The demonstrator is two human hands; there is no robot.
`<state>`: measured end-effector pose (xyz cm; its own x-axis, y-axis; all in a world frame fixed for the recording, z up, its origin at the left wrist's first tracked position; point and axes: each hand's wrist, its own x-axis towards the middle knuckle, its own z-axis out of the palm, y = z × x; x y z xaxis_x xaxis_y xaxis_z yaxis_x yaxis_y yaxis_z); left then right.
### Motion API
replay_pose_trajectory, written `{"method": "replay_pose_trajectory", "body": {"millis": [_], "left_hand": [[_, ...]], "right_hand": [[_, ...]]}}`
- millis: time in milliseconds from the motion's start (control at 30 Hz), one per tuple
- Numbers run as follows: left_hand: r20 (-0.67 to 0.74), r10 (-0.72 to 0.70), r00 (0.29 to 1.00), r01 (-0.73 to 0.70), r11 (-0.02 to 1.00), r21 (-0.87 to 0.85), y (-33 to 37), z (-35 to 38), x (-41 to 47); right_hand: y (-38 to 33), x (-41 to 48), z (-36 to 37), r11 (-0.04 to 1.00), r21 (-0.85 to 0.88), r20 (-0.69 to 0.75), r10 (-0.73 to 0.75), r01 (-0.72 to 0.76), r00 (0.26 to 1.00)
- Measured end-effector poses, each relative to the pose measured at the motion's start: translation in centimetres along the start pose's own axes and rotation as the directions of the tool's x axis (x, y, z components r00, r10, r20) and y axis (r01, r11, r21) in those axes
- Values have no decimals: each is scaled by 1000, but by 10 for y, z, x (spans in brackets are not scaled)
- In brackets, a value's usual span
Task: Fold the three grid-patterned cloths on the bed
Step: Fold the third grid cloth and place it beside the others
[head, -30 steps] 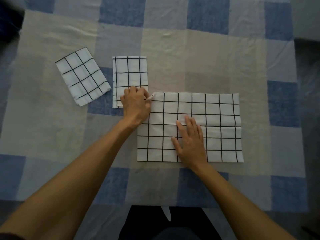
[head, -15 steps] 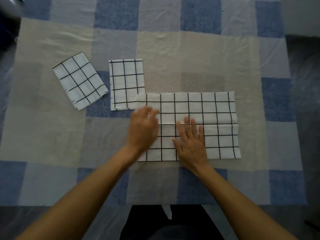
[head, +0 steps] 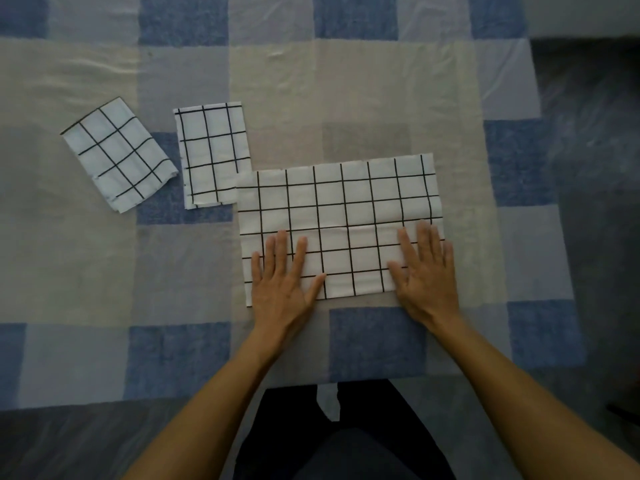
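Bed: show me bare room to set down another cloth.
Free: the checked blue-and-beige bedspread beyond the large white grid-patterned cloth, right of the upright folded grid cloth; also the near-left stretch beside the left hand. Crowded: the tilted folded grid cloth nearly touches the upright one, whose corner the large cloth overlaps.

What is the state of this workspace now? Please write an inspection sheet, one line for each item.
Surface: bed cover with blue, grey and beige squares, slightly wrinkled.
Job's things: large cloth spread flat; middle cloth and left cloth folded small; the large cloth's far left corner overlaps the middle cloth.
Clutter: nothing seen.
Grippers: left hand and right hand press flat on the large cloth near its near edge, fingers straight.
Cables: nothing seen.
Surroundings: dark floor on the right; the person's dark trousers at the bottom.
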<state>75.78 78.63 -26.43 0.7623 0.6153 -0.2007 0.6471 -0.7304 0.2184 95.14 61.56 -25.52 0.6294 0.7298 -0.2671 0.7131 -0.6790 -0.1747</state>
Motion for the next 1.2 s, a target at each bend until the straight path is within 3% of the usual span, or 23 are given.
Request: {"method": "replay_pose_trajectory", "body": {"millis": [100, 200, 267, 367, 600, 833, 1067, 1200], "left_hand": [[-17, 31, 999, -32, 999, -11, 3, -5, -2], [-14, 359, 933, -358, 933, 43, 18, -9, -11], [-8, 488, 873, -487, 871, 72, 30, -9, -17], [-72, 472, 879, -468, 882, 60, 40, -9, -19], [-173, 518, 838, -495, 854, 160, 45, -9, -11], [-138, 472, 871, -453, 879, 148, 49, -16, -12], [-1, 525, 851, -516, 838, 176, 46, -26, -9], [36, 417, 908, -418, 899, 132, 59, -37, -7]], "right_hand": [[5, -3, -3, 1000, -2, -28, 16, -16, 999], [-9, -12, -7, 998, 9, -116, -63, 64, 991], [-20, -23, -6, 985, 31, -195, -162, 171, 967], [-28, -43, 0, 962, 116, -263, -211, 248, 941], [-5, -76, 11, 970, 136, -256, -160, 200, 953], [3, -77, 13, 984, 132, -141, -101, 120, 985], [2, -77, 14, 989, 105, -114, -95, 107, 989], [-8, -75, 5, 987, 122, -125, -91, 106, 988]]}}
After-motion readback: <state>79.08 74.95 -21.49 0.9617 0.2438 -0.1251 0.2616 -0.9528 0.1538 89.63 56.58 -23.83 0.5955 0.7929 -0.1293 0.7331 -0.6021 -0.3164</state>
